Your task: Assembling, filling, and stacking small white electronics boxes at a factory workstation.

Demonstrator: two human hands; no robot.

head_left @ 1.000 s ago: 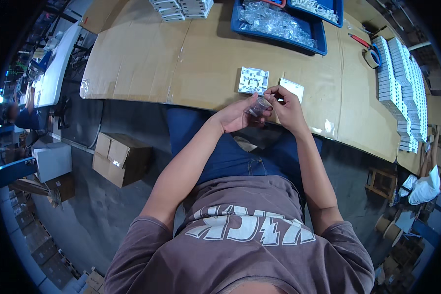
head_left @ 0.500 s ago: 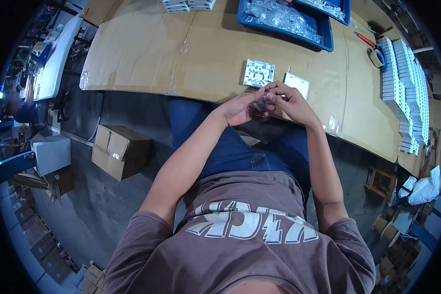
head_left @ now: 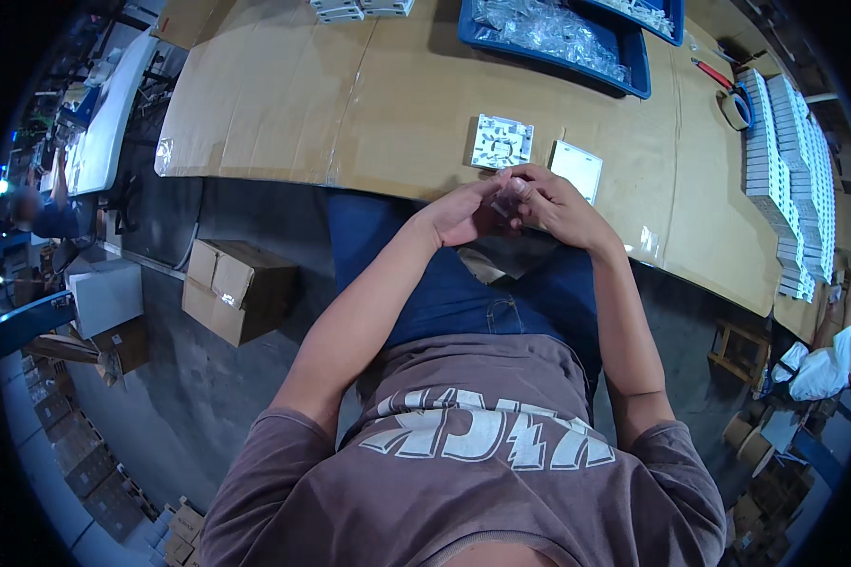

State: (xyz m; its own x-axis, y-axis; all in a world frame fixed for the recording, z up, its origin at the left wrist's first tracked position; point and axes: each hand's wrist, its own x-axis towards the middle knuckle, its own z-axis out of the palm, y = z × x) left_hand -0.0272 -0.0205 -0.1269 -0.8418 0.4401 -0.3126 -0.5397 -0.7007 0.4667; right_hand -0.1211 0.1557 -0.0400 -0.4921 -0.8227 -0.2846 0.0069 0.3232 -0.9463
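Observation:
Both my hands meet at the table's near edge around a small clear plastic bag [head_left: 506,200]. My left hand [head_left: 460,214] is closed on its left side, and my right hand [head_left: 565,210] pinches it from the right. The fingers partly hide the bag, and its contents are too small to make out. Just beyond my hands lies an open white square plastic box [head_left: 501,142] with a ring-like moulding inside. A flat white square cover [head_left: 578,168] rests to the right of it, partly behind my right hand.
The table is covered with cardboard [head_left: 416,104]. At the back, a blue tray [head_left: 553,52] holds many clear bags, with another blue tray overlapping it. Stacked white pieces [head_left: 792,180] line the right side, near red-handled scissors [head_left: 712,72] and a tape roll [head_left: 736,111]. A carton [head_left: 236,288] sits on the floor.
My fingers have shifted slightly around the plastic bag, which shows less now. The whole view has moved a little; the box and cover stay in place on the table.

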